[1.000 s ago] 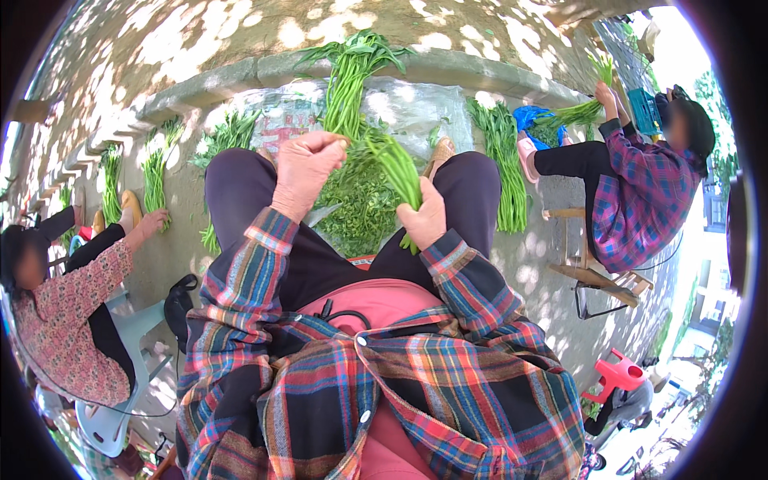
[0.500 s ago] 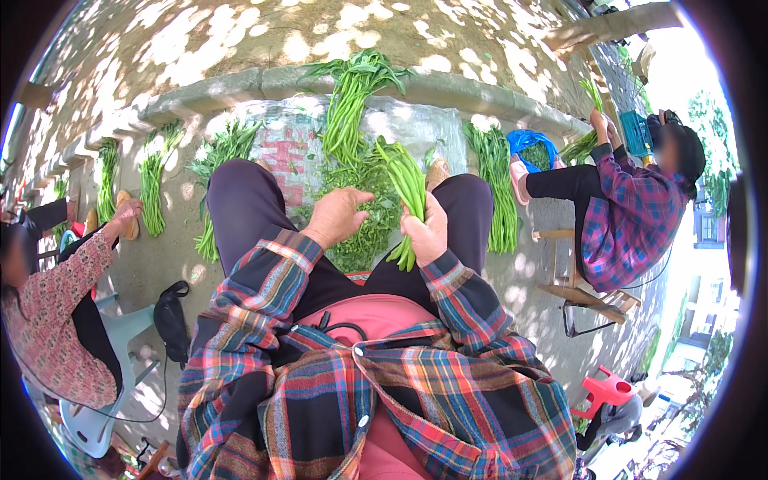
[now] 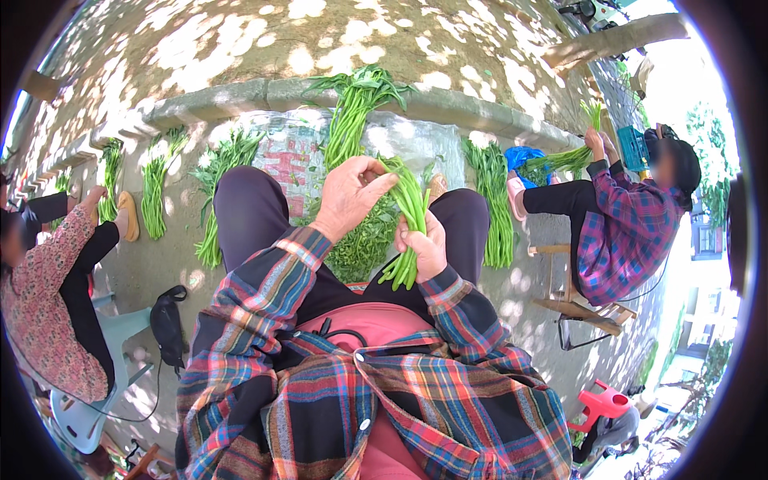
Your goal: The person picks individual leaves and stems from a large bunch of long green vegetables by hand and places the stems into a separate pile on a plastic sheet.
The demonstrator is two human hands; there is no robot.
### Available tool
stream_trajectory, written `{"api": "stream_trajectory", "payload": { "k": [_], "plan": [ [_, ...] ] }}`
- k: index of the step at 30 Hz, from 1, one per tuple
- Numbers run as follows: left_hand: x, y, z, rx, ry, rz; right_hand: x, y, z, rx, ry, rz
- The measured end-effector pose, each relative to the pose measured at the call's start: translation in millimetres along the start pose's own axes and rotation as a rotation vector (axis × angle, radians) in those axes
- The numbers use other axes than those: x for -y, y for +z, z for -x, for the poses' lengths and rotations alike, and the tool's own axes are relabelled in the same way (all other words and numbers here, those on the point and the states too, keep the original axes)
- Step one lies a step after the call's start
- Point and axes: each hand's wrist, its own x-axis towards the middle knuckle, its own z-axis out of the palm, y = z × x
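Observation:
A bunch of water spinach, with long green stems and few leaves, stands tilted between my knees. My right hand is closed around its lower stems, whose ends stick out below the fist. At the leafy top of this bunch, my left hand has thumb and fingers pinched together on the tips. Under both hands lies a heap of loose green leaves on a plastic sheet. Just beyond the heap, a larger pile of water spinach rests with its leaves toward the kerb.
More bundles of greens lie to either side along the kerb. At right, a person in a plaid shirt holds greens beside a blue bag. Another person sits at left, near a black bag on a pale chair.
My left hand has moved up and right to the top of the bunch, and its fingers have closed there. The right hand's bunch has shifted slightly down.

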Motion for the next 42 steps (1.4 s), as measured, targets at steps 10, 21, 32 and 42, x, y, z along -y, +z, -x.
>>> {"api": "stream_trajectory", "payload": {
  "k": [10,21,32,42],
  "plan": [
    [4,-21,-16,0.193,-0.404,0.44,-6,-10,4,0.024,-0.036,0.317],
    [-1,-19,-48,0.042,-0.282,0.625,-9,-8,6,0.025,-0.032,0.374],
    [46,-8,36,0.581,-0.414,0.31,-6,-6,4,0.009,0.051,0.066],
    [44,-7,0,0.163,-0.529,0.539,2,-13,6,0.145,0.085,-0.265]
  ]
}}
